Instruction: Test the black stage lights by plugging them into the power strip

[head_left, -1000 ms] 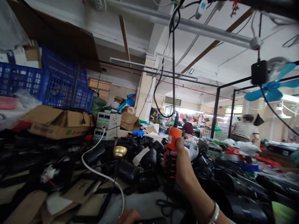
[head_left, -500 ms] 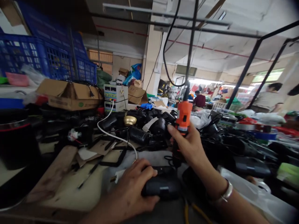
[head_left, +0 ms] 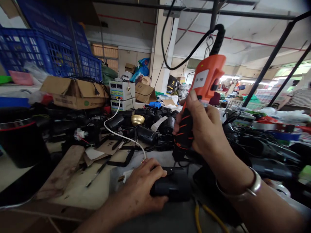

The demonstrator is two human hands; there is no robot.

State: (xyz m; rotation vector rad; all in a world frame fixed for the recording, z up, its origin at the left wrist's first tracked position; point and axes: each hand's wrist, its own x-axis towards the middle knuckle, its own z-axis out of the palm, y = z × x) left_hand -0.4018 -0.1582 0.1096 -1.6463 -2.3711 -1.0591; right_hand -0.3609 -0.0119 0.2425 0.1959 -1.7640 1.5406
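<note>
Big picture first: you're at a crowded workshop table (head_left: 102, 191), with blue plastic crates (head_left: 48, 55) stacked high on the left, a brown cardboard box (head_left: 75, 94) below them and a white bench power supply (head_left: 119, 90) just beyond. Across the back of the table runs a heap of matte black plastic housings (head_left: 148, 134), with a brass dome-shaped cap (head_left: 137, 120) among them and a white cable (head_left: 121, 136) curving down toward you.

Closer in, your left hand (head_left: 143, 184) sits at the near edge of the table, right of centre, its fingers (head_left: 155, 171) curled over a black plastic housing (head_left: 172, 186) whose long axis lies roughly left to right. Your right hand (head_left: 206, 129) is up just beside it, a silver bangle (head_left: 252, 189) at the wrist, fingers (head_left: 206, 111) wrapped firmly round an orange-and-black electric screwdriver (head_left: 206, 77). It hangs from a black cord (head_left: 218, 40), its long axis tilted, orange head up and right, tip down and left, near the housing but apart from it.

This looks like the fastening step: next, that tip needs lining up with the housing, though no screw point shows from here.
</note>
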